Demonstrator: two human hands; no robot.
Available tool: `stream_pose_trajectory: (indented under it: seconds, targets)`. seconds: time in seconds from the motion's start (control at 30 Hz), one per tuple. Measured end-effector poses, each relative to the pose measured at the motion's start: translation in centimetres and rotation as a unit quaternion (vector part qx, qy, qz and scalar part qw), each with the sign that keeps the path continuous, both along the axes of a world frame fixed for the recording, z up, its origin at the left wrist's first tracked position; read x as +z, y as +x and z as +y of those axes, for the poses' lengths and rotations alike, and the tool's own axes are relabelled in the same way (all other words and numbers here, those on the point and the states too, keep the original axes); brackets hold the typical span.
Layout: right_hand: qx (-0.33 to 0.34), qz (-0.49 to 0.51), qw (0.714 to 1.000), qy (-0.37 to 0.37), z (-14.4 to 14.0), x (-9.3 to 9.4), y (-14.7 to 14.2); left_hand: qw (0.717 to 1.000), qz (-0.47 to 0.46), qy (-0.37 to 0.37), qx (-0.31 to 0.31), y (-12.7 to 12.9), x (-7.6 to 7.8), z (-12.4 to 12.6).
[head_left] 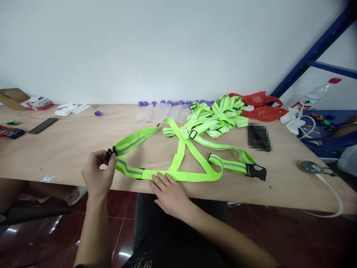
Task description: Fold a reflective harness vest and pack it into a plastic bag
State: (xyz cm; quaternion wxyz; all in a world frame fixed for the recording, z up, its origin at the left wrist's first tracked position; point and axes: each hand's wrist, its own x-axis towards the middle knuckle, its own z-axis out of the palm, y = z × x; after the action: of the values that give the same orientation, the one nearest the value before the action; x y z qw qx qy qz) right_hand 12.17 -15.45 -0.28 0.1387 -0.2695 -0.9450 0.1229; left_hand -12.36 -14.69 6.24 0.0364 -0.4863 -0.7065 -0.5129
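We see a neon harness (pixel 178 156) of reflective straps spread flat on the table (pixel 69 149), near its front edge at the middle of the view. Our left hand (pixel 97 175), at about 8 o'clock from the harness centre, pinches the black buckle (pixel 110 153) at the harness's left end between thumb and fingertips, the other fingers curled around it. Our right hand (pixel 170 193), at 6 o'clock, lies flat with fingers spread and extended, fingertips pressing the bottom strap down against the table edge. It grips nothing.

At 3 o'clock the harness ends in a second black clip (pixel 256 172), lying free on the wood. At 1 o'clock, farther back, a pile (pixel 214 117) of similar neon straps is heaped, touching the spread harness's upper straps. Just beyond it, at 2 o'clock, lies a red bag (pixel 259 106). Purple caps (pixel 173 102) line the back edge at 12 o'clock, with clear plastic sleeves (pixel 161 111) just before them. A dark phone (pixel 42 125) lies well apart at 10 o'clock. A round metal disc (pixel 309 166) with a white cord sits near the table's right edge at 3 o'clock.
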Motion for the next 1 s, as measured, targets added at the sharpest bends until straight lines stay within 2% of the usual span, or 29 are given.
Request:
stream_pose_trajectory:
  seconds: [0.1, 0.2, 0.3, 0.33, 0.37, 0.43, 0.5, 0.57, 0.63, 0.7, 0.87, 0.93, 1.0]
  targets:
    - [-0.007, 0.0, 1.0, -0.009, 0.0, -0.6, -0.6, 0.994, 0.082, -0.013, -0.076, 3.6, 0.1, 0.4]
    - [0.003, 0.029, 0.999, -0.019, -0.2, 0.2, 0.4, 0.955, 0.158, -0.082, -0.237, 7.8, -1.3, 0.8]
    - [0.021, 0.111, 0.992, -0.05, -0.7, 1.6, 4.4, 0.911, 0.204, -0.126, -0.335, 10.6, -3.4, 0.8]
    - [0.0, 0.147, 0.987, -0.061, -0.8, 2.0, 6.5, 0.9, 0.212, -0.134, -0.358, 11.1, -4.0, 0.7]
    - [-0.046, 0.175, 0.982, -0.06, -0.9, 2.3, 9.0, 0.888, 0.215, -0.142, -0.38, 11.4, -4.6, 0.5]
    - [-0.204, 0.209, 0.956, 0.003, -1.1, 2.3, 14.5, 0.865, 0.207, -0.162, -0.426, 11.4, -5.3, 0.1]
    - [-0.408, 0.208, 0.887, 0.059, -1.0, 1.8, 19.9, 0.848, 0.191, -0.176, -0.462, 11.0, -5.8, -0.2]
    - [-0.576, 0.173, 0.798, 0.049, -0.6, 1.0, 24.2, 0.843, 0.181, -0.169, -0.478, 10.6, -6.2, -0.3]
    - [-0.642, 0.129, 0.755, 0.01, 0.0, 0.2, 26.6, 0.846, 0.179, -0.148, -0.48, 10.3, -6.4, -0.3]
    - [-0.656, 0.091, 0.749, -0.026, 0.8, -0.3, 27.2, 0.845, 0.188, -0.132, -0.483, 10.2, -6.6, -0.2]
    - [-0.634, 0.061, 0.766, -0.087, 3.2, -0.9, 25.0, 0.848, 0.156, -0.165, -0.479, 10.5, -6.4, 0.1]
    - [-0.641, 0.102, 0.754, -0.099, 3.8, -1.0, 24.7, 0.856, 0.127, -0.177, -0.468, 10.6, -6.3, 0.2]
    - [-0.657, 0.167, 0.727, -0.111, 4.1, -1.2, 25.0, 0.857, 0.12, -0.179, -0.468, 10.6, -6.3, 0.4]
